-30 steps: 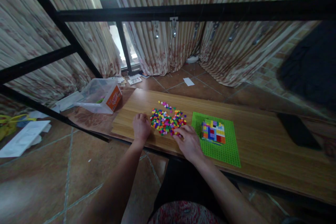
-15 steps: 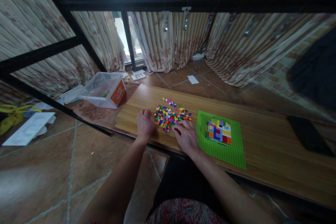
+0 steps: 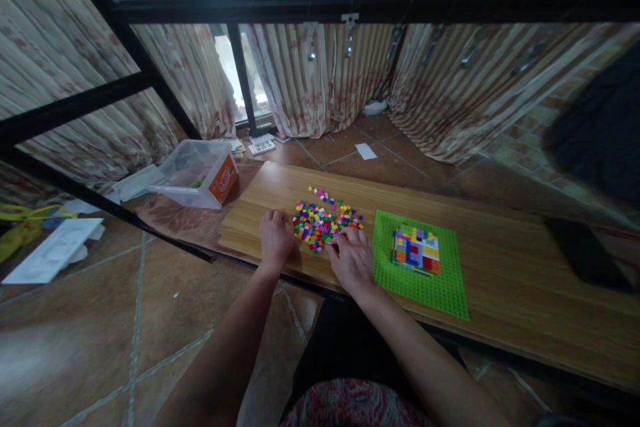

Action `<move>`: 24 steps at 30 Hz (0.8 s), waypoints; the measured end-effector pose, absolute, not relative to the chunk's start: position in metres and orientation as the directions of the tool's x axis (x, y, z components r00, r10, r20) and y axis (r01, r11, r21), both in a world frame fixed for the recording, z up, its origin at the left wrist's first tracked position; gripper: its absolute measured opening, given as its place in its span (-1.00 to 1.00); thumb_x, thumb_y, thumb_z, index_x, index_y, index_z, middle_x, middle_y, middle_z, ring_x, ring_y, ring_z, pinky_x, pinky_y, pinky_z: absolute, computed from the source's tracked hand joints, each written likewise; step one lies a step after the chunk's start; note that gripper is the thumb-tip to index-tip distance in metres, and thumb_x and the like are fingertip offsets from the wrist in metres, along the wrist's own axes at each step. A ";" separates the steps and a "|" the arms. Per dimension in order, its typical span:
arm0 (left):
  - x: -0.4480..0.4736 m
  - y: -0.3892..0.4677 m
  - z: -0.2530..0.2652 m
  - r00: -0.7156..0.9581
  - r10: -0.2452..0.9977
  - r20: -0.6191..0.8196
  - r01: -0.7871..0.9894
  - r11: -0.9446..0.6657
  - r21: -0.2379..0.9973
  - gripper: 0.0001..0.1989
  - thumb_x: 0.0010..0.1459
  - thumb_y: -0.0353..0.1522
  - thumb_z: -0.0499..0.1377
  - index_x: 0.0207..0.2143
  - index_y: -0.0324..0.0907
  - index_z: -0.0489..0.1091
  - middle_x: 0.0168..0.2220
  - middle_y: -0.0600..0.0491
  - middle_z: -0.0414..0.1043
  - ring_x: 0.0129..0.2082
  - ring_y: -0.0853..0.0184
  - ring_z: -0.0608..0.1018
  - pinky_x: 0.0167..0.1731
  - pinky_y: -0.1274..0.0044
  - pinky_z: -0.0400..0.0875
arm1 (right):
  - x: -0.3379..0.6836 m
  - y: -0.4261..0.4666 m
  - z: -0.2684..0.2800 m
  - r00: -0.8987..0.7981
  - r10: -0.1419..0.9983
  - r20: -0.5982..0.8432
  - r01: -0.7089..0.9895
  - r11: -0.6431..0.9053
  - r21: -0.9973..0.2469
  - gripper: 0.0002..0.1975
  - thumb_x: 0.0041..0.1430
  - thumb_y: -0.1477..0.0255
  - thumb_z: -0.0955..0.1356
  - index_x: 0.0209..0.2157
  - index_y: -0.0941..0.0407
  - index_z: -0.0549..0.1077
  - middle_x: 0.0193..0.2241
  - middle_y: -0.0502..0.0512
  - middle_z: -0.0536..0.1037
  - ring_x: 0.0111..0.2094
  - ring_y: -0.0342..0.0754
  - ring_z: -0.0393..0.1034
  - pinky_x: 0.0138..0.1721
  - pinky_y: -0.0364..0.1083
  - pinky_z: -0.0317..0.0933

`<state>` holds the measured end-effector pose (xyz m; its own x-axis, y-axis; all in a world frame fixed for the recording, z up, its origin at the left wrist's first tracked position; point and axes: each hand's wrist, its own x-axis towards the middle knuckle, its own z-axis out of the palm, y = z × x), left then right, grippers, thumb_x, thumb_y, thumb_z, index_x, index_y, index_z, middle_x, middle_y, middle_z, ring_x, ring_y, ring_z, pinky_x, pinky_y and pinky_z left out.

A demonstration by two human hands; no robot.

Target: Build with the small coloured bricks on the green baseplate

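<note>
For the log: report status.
Left hand beside loose multicoloured plastic bricks; right hand at their edge. Multicoloured brick block on green studded baseplate. No obstruction visible.

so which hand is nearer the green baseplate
The right hand, just beside the green studded baseplate; the left hand is across the loose toy bricks from it.

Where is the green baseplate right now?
In the head view, the green baseplate lies on the wooden table, just right of the right hand, under the multicoloured brick build.

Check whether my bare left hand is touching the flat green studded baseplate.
Apart: the head view shows small multicoloured bricks and your right hand between your left hand and the green baseplate.
</note>
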<state>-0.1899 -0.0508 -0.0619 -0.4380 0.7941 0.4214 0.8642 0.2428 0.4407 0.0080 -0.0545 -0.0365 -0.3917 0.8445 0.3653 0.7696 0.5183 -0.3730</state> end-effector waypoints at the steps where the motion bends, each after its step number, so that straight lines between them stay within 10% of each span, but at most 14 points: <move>1: -0.190 -0.050 -0.062 -0.440 0.794 0.420 0.862 0.242 0.446 -0.80 0.08 -0.51 0.00 -0.34 -0.20 0.41 -0.29 -0.11 0.43 -0.20 0.15 0.45 -0.14 0.36 0.33 | 0.008 -0.054 -0.037 -0.397 0.846 0.356 0.768 0.519 -0.375 -0.87 0.18 0.36 0.34 -0.41 0.07 0.49 -0.25 0.17 0.43 -0.16 0.12 0.21 -0.18 0.07 0.11; 10: -0.172 -0.074 -0.038 -0.610 0.660 0.438 0.678 0.149 0.719 -0.80 0.18 -0.32 0.04 -0.24 -0.22 0.39 -0.24 -0.08 0.43 -0.19 0.25 0.45 -0.11 0.41 0.34 | 0.022 -0.056 -0.024 -0.367 0.823 0.433 0.702 0.551 -0.452 -0.84 0.25 0.37 0.28 -0.36 0.04 0.49 -0.23 0.10 0.48 -0.18 0.06 0.26 -0.16 0.04 0.12; 16: -0.100 -0.128 -0.011 -0.361 0.933 -0.012 0.205 0.092 0.974 -0.68 0.16 -0.10 0.09 -0.42 -0.17 0.37 -0.51 0.12 0.31 -0.47 0.41 0.34 -0.44 0.57 0.24 | 0.042 -0.081 0.002 -0.443 0.779 0.444 0.609 0.625 -0.488 -0.83 0.29 0.39 0.24 -0.33 0.05 0.44 -0.23 0.09 0.50 -0.19 0.05 0.29 -0.14 0.04 0.13; 24: -0.079 -0.157 -0.025 -0.124 0.932 -0.340 -0.230 0.306 0.924 -0.60 0.00 -0.09 0.23 -0.62 -0.20 0.27 -0.66 0.18 0.10 -0.64 0.51 0.12 -0.62 0.59 -0.01 | 0.062 -0.123 -0.013 -0.564 0.760 0.324 0.474 0.618 -0.627 -0.88 0.27 0.49 0.25 -0.34 0.08 0.39 -0.28 0.10 0.47 -0.23 0.01 0.29 -0.15 0.03 0.13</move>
